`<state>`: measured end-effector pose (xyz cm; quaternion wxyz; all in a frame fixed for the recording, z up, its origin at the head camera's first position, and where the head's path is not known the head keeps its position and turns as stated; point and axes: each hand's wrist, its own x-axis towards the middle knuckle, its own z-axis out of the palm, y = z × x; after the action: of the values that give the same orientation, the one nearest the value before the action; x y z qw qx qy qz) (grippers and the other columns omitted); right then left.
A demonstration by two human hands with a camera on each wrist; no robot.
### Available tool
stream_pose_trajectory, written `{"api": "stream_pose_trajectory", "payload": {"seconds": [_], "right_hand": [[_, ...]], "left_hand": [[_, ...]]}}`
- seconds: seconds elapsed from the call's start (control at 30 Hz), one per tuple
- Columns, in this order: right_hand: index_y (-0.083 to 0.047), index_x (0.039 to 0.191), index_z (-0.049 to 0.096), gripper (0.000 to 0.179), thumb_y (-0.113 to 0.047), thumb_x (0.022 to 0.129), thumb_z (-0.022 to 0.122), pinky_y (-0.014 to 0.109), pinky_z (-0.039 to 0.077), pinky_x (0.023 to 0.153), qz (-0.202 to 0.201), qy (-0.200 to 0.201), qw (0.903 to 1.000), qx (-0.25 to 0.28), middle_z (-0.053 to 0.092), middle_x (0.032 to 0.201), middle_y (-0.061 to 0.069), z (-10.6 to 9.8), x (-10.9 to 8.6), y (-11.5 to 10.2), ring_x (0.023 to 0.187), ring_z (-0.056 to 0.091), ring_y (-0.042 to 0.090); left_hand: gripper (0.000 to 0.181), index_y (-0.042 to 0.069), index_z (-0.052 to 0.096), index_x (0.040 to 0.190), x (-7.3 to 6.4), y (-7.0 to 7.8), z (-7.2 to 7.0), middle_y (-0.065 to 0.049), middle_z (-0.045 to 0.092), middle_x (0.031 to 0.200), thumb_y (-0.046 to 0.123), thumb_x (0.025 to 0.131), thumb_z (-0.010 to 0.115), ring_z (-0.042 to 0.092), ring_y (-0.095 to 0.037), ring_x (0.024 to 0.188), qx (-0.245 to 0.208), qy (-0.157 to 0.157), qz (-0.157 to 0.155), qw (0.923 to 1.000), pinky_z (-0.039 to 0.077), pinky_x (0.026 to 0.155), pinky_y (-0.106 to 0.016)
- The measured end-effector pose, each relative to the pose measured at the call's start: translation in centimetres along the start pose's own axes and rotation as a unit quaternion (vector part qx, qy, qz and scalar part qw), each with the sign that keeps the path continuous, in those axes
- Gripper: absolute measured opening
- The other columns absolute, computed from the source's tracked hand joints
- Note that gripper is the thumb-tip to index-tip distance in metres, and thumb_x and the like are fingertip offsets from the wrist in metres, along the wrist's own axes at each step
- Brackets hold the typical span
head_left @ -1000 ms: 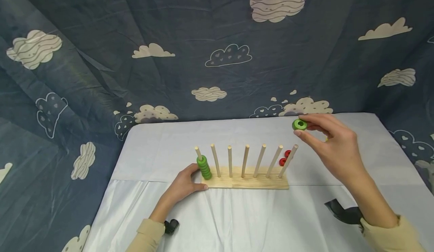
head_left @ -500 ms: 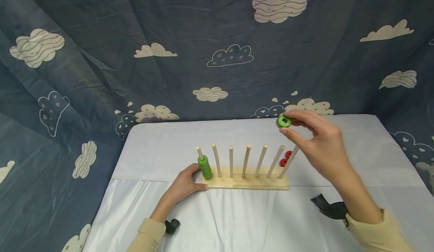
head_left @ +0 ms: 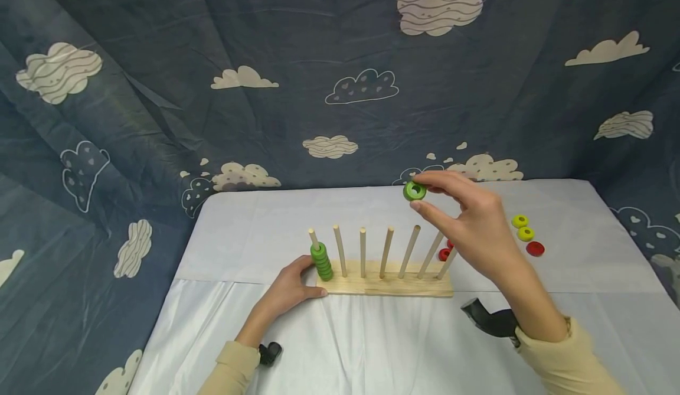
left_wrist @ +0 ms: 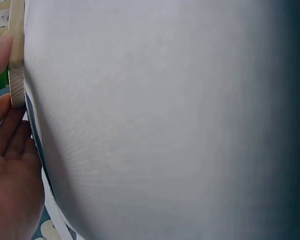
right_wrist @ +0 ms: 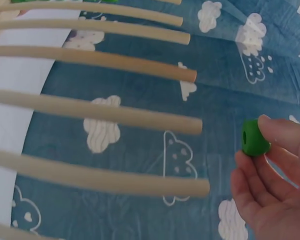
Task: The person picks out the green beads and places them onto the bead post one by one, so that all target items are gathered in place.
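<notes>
In the head view, the right hand (head_left: 470, 221) pinches a green ring bead (head_left: 414, 191) between thumb and fingertips, above the pegs. The bead's hole (right_wrist: 245, 138) shows in the right wrist view. A wooden peg stand (head_left: 390, 287) with several upright pegs rests on the table. Its leftmost peg carries a stack of green beads (head_left: 321, 262). The left hand (head_left: 287, 286) holds the stand's left end, thumb at the front edge and fingers behind. In the left wrist view, the thumb (left_wrist: 1, 56) and fingers (left_wrist: 10, 130) lie around the board's end (left_wrist: 18, 85).
Two yellow beads (head_left: 520, 221) and a red bead (head_left: 535, 248) lie on the white cloth (head_left: 255, 224) to the right. More red beads (head_left: 444, 254) sit behind the stand's right end, partly hidden. A dark cloud-patterned curtain (head_left: 297, 41) hangs behind the table.
The right hand has moved left with the green bead, from right of the stand to over its pegs. Yellow and red beads at right have come into view. The left hand stays put.
</notes>
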<state>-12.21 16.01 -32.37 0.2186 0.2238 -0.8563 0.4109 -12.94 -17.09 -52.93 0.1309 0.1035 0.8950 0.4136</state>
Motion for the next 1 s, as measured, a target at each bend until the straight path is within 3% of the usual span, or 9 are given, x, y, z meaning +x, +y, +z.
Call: {"api": "stream_pose_trajectory", "payload": {"seconds": [0.47, 1.0], "right_hand": [[-0.015, 0.121, 0.065, 0.046, -0.005, 0.078, 0.079, 0.017, 0.048, 0.091, -0.047, -0.056, 0.9966, 0.038, 0.064, 0.115, -0.009, 2.0, 1.2, -1.5, 0.105, 0.061, 0.007], [-0.020, 0.118, 0.066, 0.035, -0.012, 0.085, 0.075, 0.028, 0.050, 0.094, -0.082, -0.108, 0.9848, 0.109, 0.061, 0.116, -0.012, 5.0, 2.8, -3.3, 0.109, 0.058, 0.006]], "left_hand": [[0.075, 0.014, 0.052, 0.136, -0.1, 0.1, -0.1, -0.004, 0.052, 0.139, 0.034, 0.072, 0.085, 0.038, -0.026, 0.137, -0.006, -0.003, 0.006, 1.0000, 0.029, 0.113, -0.046], [0.074, 0.015, 0.052, 0.137, 0.0, 0.1, -0.1, -0.002, 0.052, 0.140, 0.033, 0.072, 0.084, 0.038, -0.024, 0.137, -0.003, -0.006, 0.001, 1.0000, 0.028, 0.114, -0.046]]}}
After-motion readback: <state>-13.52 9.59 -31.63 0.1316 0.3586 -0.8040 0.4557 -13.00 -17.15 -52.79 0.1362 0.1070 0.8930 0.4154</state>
